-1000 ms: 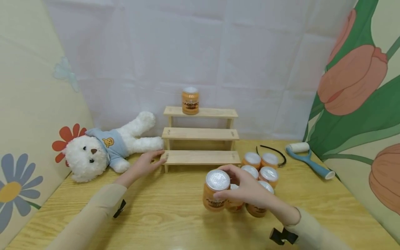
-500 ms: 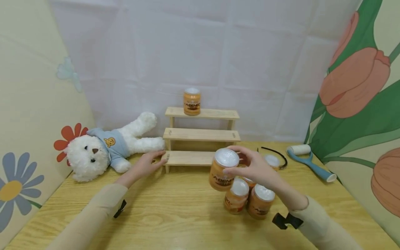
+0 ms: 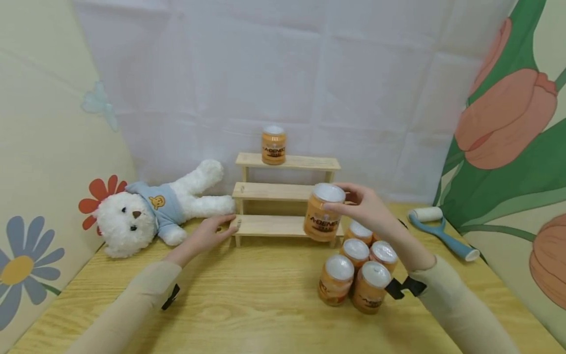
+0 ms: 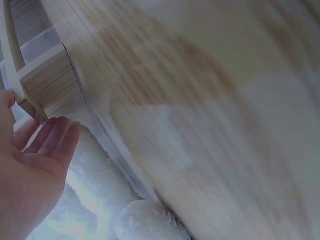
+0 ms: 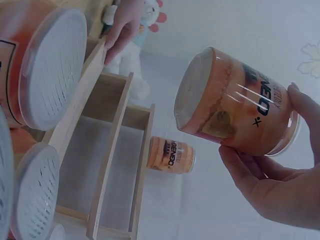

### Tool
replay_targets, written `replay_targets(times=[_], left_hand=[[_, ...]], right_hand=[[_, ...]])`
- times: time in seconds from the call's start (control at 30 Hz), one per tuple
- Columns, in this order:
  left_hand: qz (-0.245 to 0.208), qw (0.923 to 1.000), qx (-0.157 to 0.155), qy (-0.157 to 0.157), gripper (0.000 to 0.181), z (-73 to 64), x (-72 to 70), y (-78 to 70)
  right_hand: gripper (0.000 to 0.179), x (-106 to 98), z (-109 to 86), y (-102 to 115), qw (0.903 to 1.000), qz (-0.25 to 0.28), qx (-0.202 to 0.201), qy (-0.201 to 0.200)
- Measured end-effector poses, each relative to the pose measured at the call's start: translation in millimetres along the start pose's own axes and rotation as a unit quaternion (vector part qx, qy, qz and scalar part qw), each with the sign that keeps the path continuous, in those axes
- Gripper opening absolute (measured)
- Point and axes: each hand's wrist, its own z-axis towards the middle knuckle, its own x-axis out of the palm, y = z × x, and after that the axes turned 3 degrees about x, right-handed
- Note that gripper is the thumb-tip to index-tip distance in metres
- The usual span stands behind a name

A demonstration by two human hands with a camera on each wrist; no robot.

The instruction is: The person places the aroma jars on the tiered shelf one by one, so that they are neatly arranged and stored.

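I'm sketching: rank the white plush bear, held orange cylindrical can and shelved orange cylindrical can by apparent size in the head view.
White plush bear
Held orange can
Shelved orange can
Nearness may enlarge the second.

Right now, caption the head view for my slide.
Right hand holds an orange can aloft; left hand touches the lowest step of the wooden rack.

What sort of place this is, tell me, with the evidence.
Probably a small tabletop set, perhaps for filming or display: a white cloth backdrop hangs behind, flower-patterned side panels flank it, and a tiered wooden stand sits in the middle.
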Motion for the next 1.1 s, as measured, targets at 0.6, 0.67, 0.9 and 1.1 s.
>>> replay_targets(times=[0.6, 0.67, 0.9, 1.1], left_hand=[[-0.005, 1.0000, -0.004, 0.004, 0.057, -3.1, 2.8, 4.4], [-0.005, 1.0000, -0.004, 0.003, 0.057, -3.1, 3.4, 4.9], [-0.002, 1.0000, 0.002, -0.009, 0.056, -1.5, 3.6, 3.3], [-0.004, 0.9999, 0.002, -0.011, 0.055, -1.0, 1.0, 0.1]], right_hand=[[0.058, -20.8, 68.5, 4.3, 0.9975, 0.011, -0.019, -0.068], [0.058, -22.0, 77.0, 4.1, 0.9968, 0.014, -0.018, -0.077], [0.054, -25.7, 103.7, 5.6, 0.9941, 0.044, -0.040, -0.090], [0.054, -25.0, 125.2, 3.2, 0.9923, 0.056, -0.035, -0.105]])
